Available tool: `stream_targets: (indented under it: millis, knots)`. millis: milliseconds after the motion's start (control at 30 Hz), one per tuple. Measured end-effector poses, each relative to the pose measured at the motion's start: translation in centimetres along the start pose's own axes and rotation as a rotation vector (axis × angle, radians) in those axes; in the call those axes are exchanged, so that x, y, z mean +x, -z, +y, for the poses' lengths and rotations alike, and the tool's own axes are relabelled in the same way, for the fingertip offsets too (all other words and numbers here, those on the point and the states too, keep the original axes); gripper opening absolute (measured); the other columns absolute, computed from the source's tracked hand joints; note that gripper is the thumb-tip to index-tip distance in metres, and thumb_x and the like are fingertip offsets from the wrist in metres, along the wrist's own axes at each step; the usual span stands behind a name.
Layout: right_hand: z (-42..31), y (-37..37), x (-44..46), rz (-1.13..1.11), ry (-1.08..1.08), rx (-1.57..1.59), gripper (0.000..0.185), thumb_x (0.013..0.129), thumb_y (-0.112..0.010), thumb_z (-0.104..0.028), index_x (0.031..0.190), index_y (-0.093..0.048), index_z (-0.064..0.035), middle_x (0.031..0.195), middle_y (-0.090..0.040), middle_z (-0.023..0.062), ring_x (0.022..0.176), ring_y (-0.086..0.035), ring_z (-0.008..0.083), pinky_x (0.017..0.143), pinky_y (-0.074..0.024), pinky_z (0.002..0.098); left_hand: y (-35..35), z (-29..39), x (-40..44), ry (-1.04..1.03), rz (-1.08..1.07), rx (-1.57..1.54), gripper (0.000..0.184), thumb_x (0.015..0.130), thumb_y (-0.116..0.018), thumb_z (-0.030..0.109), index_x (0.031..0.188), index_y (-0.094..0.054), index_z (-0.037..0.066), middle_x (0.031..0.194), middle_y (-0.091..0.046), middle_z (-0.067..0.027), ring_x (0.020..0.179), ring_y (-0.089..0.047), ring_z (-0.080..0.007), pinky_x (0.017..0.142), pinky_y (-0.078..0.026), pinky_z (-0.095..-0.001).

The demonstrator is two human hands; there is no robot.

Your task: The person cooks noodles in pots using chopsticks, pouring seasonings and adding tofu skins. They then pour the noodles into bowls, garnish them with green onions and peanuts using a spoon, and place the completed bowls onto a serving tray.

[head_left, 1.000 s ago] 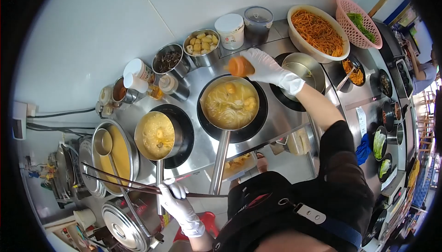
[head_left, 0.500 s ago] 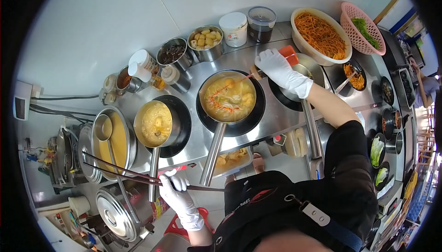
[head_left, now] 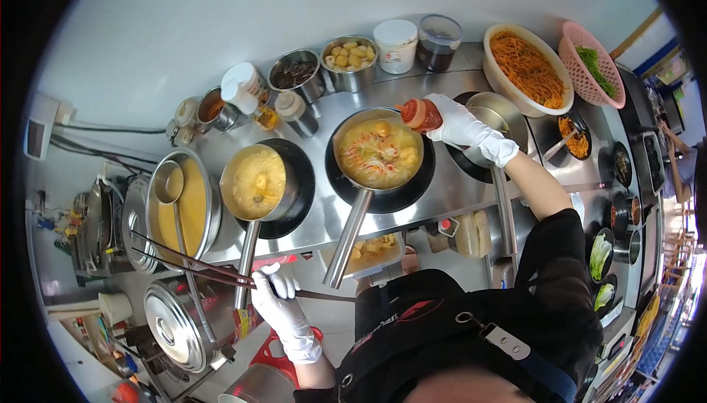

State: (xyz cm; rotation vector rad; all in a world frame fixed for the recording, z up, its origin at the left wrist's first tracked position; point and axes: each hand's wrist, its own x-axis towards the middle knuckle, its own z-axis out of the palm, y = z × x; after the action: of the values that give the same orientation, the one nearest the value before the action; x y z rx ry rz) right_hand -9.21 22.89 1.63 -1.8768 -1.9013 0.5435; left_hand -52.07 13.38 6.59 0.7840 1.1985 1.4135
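My right hand [head_left: 464,132], in a white glove, is closed round a squeeze bottle [head_left: 421,115] of red sauce. It holds the bottle at the right rim of the middle saucepan [head_left: 356,220], whose yellowish broth [head_left: 377,169] has noodles, yellow chunks and red streaks on top. My left hand [head_left: 278,303], also gloved, grips a pair of long dark chopsticks [head_left: 213,273] that point left, above the pan handles. Left of the middle pan, a second saucepan [head_left: 250,256] holds foamy yellow broth. A third saucepan [head_left: 503,204] stands under my right wrist, largely covered by it.
A steel basin [head_left: 213,219] of yellow broth with a ladle [head_left: 168,182] stands at the left. Along the wall are steel pots, a white tub [head_left: 395,58], a bowl of orange shreds [head_left: 527,70] and a pink basket [head_left: 574,35]. Another person [head_left: 686,167] is far right.
The red stream from the bottle into the middle pan is no longer seen. My right hand has turned the bottle, whose body now shows. The view has shifted slightly; the chopsticks stay in my left hand.
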Motion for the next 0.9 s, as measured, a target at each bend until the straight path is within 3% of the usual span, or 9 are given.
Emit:
stream_targets:
  millis: [133, 200, 267, 367, 567, 667, 833, 900]
  knots:
    - [-6.3, -2.3, 2.5, -0.043, 0.086, 0.255, 0.049, 0.066, -0.073, -0.013, 0.11, -0.052, -0.0035, 0.105, -0.057, 0.0195, 0.104, -0.053, 0.0386, 0.09, -0.0437, 0.0425, 2.3, 0.3, 0.9, 0.043, 0.051, -0.031, 0.036, 0.102, -0.039, 0.03, 0.089, -0.057, 0.002, 0.054, -0.031, 0.0035, 0.046, -0.029, -0.0081, 0.047, -0.032, -0.0257]
    - [-10.4, -3.2, 4.1, -0.053, 0.258, -0.003, 0.047, 0.064, -0.071, -0.01, 0.107, -0.052, -0.0037, 0.104, -0.057, 0.0186, 0.103, -0.053, 0.0375, 0.089, -0.0439, 0.0428, 3.2, 0.7, 1.3, 0.037, 0.056, -0.025, 0.036, 0.102, -0.039, 0.031, 0.089, -0.057, 0.003, 0.055, -0.03, 0.0035, 0.046, -0.028, -0.0086, 0.047, -0.032, -0.0264]
    - [-12.6, -6.0, 6.8, -0.115, 0.36, -0.061, 0.051, 0.066, -0.073, -0.014, 0.112, -0.053, -0.0038, 0.106, -0.056, 0.0192, 0.103, -0.053, 0.0373, 0.09, -0.0442, 0.0416, 4.4, 0.9, 1.7, 0.024, 0.06, -0.033, 0.036, 0.102, -0.038, 0.031, 0.089, -0.057, 0.003, 0.055, -0.03, 0.0036, 0.046, -0.028, -0.0088, 0.047, -0.032, -0.0267]
    - [-16.4, -10.3, 9.9, -0.023, 0.551, -0.279, 0.04, 0.061, -0.075, -0.009, 0.094, -0.054, -0.0047, 0.091, -0.058, 0.0148, 0.087, -0.058, 0.0354, 0.074, -0.0476, 0.0443, 5.7, 1.9, 2.1, 0.019, 0.071, -0.051, 0.036, 0.102, -0.038, 0.03, 0.089, -0.057, 0.003, 0.054, -0.03, 0.0035, 0.046, -0.029, -0.0089, 0.047, -0.032, -0.0265]
    - [-21.8, -16.3, 12.9, 0.12, 0.641, -0.906, 0.012, 0.076, -0.059, -0.014, 0.086, -0.061, -0.0083, 0.079, -0.061, 0.0081, 0.079, -0.061, 0.0234, 0.065, -0.0461, 0.0351, 8.9, 2.6, 2.7, 0.007, 0.081, -0.024, 0.036, 0.102, -0.04, 0.031, 0.087, -0.057, 0.003, 0.054, -0.03, 0.0038, 0.046, -0.028, -0.0089, 0.046, -0.032, -0.0263]
    - [-22.8, -17.7, 14.4, 0.269, 0.642, -0.968, 0.011, 0.076, -0.058, -0.014, 0.085, -0.062, -0.0084, 0.078, -0.061, 0.0061, 0.076, -0.061, 0.0225, 0.063, -0.0459, 0.0337, 10.3, 2.7, 3.1, 0.039, 0.099, -0.035, 0.035, 0.102, -0.04, 0.03, 0.088, -0.057, 0.003, 0.054, -0.03, 0.004, 0.045, -0.028, -0.0087, 0.046, -0.032, -0.0263]
    - [-22.9, -15.4, 15.8, 0.102, 0.317, -0.958, 0.012, 0.077, -0.056, -0.015, 0.087, -0.06, -0.0081, 0.081, -0.06, 0.0064, 0.079, -0.06, 0.0217, 0.069, -0.0436, 0.0351, 11.8, 2.9, 4.2, 0.031, 0.071, -0.054, 0.034, 0.102, -0.04, 0.03, 0.088, -0.057, 0.004, 0.054, -0.029, 0.0043, 0.045, -0.028, -0.0085, 0.047, -0.032, -0.0265]
    - [-22.1, -14.9, 14.2, 0.106, 0.396, -0.971, 0.013, 0.077, -0.056, -0.015, 0.088, -0.059, -0.0081, 0.082, -0.06, 0.0065, 0.079, -0.059, 0.0217, 0.068, -0.0432, 0.0351, 12.1, 2.8, 4.7, 0.032, 0.061, -0.066, 0.034, 0.102, -0.04, 0.029, 0.088, -0.057, 0.004, 0.054, -0.029, 0.0046, 0.045, -0.027, -0.0084, 0.048, -0.032, -0.0266]
